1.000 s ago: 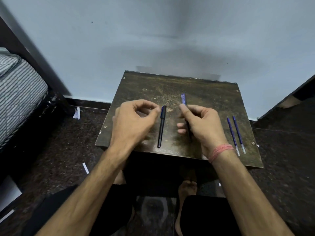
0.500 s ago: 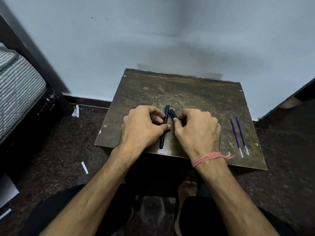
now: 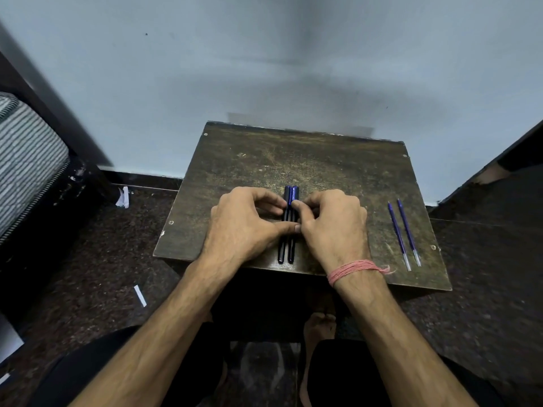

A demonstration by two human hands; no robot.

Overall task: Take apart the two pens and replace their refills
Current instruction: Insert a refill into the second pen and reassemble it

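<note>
Two dark blue pens lie side by side, touching, along the middle of the small worn wooden table (image 3: pixel 264 160): the left pen (image 3: pixel 281 249) and the right pen (image 3: pixel 291 249). My left hand (image 3: pixel 244 227) flanks them from the left, with curled index finger and thumb on the left pen. From the other side my right hand (image 3: pixel 335 227) does the same on the right pen. The pens' middles are hidden under the fingertips. Two blue refills (image 3: pixel 403 233) lie parallel near the table's right edge, apart from both hands.
A bed with a striped mattress (image 3: pixel 26 160) stands at the left. A dark panel (image 3: pixel 499 160) leans at the right. Paper scraps (image 3: pixel 140 295) lie on the dark floor. The table's back edge meets the wall; my bare foot (image 3: pixel 318 324) shows beneath its front edge.
My right hand brought its pen down from the air onto the table and straightened it against the lying pen. My left hand closed in on them too. The refills stayed put.
</note>
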